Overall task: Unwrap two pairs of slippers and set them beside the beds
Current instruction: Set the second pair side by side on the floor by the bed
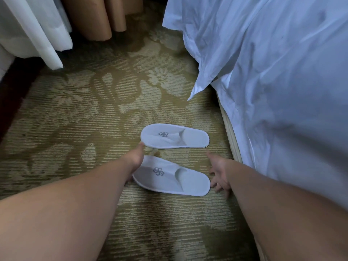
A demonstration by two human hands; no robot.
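View: head camera, looking down at the floor beside a bed.
Far slipper (174, 136): white, centre of frame, flat on the carpet (75, 119), toe to the left, heel to the right, no wrapper on it.
Near slipper (171, 176): just below the far one and apart from it, toe to the left, slightly slanted against its mate.
Bed (282, 91): right side of frame, its white sheet hanging near the slipper heels.
Left hand (134, 162): at the toe ends; the thumb reaches up to touch the far slipper's toe. The fingers are hidden at the near slipper's toe, so whether they grip it cannot be told.
Right hand (220, 172): wide, fingers spread and holding nothing, just beside the near slipper's heel.
Curtain (37, 31): white, upper left.
Step in hand: judged to be placing and squaring one unwrapped pair beside the bed.
Next move: likely a light nudge of the near slipper to lie parallel; a second pair is not in view.
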